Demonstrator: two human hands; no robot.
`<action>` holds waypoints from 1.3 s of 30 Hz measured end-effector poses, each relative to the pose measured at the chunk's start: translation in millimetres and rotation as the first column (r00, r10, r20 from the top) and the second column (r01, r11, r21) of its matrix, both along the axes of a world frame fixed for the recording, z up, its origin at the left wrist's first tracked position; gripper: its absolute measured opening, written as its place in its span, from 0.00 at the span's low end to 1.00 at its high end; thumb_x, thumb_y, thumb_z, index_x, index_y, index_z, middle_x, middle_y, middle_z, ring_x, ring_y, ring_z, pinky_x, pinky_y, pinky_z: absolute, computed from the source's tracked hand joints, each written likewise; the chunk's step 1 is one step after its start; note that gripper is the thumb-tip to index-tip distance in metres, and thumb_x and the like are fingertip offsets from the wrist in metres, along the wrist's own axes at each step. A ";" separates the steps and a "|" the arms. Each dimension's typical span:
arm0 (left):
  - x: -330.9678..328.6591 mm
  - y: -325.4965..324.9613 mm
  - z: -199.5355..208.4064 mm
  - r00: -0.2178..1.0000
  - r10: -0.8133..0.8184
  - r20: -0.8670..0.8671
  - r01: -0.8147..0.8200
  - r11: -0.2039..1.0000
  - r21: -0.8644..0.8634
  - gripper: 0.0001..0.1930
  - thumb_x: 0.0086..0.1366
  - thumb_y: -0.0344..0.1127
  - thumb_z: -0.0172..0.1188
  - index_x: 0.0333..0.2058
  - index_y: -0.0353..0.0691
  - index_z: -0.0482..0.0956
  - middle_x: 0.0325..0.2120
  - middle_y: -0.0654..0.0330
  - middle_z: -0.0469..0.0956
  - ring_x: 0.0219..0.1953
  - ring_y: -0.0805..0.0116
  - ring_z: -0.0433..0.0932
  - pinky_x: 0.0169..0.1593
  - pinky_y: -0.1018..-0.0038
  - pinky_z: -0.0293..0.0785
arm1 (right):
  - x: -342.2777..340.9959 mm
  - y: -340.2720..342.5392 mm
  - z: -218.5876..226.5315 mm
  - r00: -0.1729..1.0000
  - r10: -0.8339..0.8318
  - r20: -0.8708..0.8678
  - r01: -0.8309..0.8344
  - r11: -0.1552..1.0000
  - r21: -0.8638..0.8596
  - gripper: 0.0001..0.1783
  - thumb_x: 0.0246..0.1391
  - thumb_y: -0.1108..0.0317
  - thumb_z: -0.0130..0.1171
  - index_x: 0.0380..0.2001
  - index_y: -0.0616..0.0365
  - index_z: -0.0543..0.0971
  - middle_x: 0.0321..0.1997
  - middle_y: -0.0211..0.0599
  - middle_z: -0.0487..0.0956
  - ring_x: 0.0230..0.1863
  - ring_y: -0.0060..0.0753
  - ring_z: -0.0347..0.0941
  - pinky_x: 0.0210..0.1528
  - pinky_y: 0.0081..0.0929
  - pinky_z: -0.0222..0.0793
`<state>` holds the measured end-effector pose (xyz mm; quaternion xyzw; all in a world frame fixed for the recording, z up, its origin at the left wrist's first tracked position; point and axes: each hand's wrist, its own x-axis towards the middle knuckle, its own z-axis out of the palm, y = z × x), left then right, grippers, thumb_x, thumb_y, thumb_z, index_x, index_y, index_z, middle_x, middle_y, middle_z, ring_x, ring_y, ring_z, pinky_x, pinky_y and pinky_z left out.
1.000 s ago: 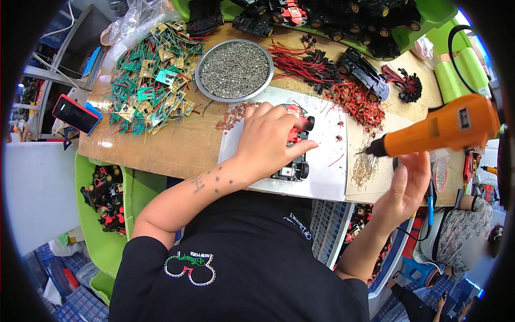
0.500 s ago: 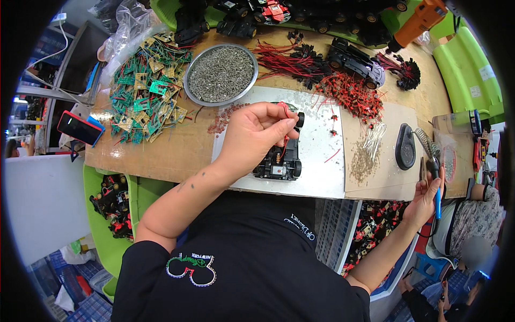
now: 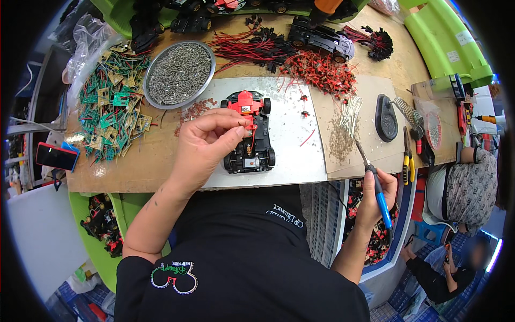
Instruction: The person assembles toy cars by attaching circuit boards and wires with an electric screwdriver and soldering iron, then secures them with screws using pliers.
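A toy car chassis (image 3: 261, 140), black with a red part at its far end, lies on the white board (image 3: 292, 129). Over its left side, my left hand (image 3: 206, 142) is closed in a pinch on a thin wire, beside a small red piece; the fingers partly hide it. My right hand (image 3: 375, 196) grips a soldering iron (image 3: 382, 203) by its blue and black handle. The iron's metal tip points up and left, close to a bundle of thin silvery strips (image 3: 350, 118) on the brown cardboard (image 3: 375, 91).
Circuit boards (image 3: 115, 102) with wires are heaped at left, beside a metal bowl (image 3: 212, 72) of screws. Red wired parts (image 3: 319, 72) and red-black leads (image 3: 252, 45) lie behind the board. At right are an iron stand (image 3: 386, 118) with a coil and yellow-handled pliers (image 3: 408, 166).
My right hand has brought the soldering iron left from beside the coiled stand to the cardboard. My left hand still pinches over the chassis. The whole view has shifted.
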<state>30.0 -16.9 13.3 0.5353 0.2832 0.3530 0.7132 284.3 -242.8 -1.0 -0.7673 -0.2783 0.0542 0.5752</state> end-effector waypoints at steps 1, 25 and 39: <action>-1.4 -0.9 -1.1 1.000 -0.003 -0.015 0.003 1.000 -0.020 0.06 0.65 0.23 0.61 0.40 0.31 0.81 0.42 0.56 0.79 0.38 0.73 0.79 0.45 0.76 0.75 | -1.2 2.8 -0.4 0.999 0.011 0.035 -0.010 1.000 -0.019 0.11 0.56 0.74 0.66 0.40 0.61 0.76 0.33 0.27 0.76 0.30 0.14 0.68 0.34 0.12 0.65; -8.2 -12.4 -10.9 0.874 0.196 -0.444 0.054 0.869 0.492 0.04 0.57 0.30 0.66 0.31 0.37 0.83 0.33 0.60 0.76 0.39 0.67 0.75 0.45 0.72 0.70 | -4.5 15.8 1.6 0.999 0.025 0.037 -0.023 0.998 -0.056 0.10 0.55 0.75 0.66 0.38 0.63 0.75 0.32 0.27 0.75 0.31 0.16 0.67 0.36 0.15 0.65; -11.0 -8.3 -9.6 0.739 0.139 -0.659 0.297 0.811 0.504 0.05 0.51 0.33 0.67 0.26 0.40 0.83 0.33 0.56 0.75 0.42 0.56 0.74 0.48 0.65 0.69 | -79.6 49.3 6.9 0.811 0.508 -0.290 -0.493 0.860 0.127 0.14 0.50 0.78 0.67 0.38 0.63 0.73 0.28 0.29 0.76 0.27 0.13 0.67 0.30 0.13 0.63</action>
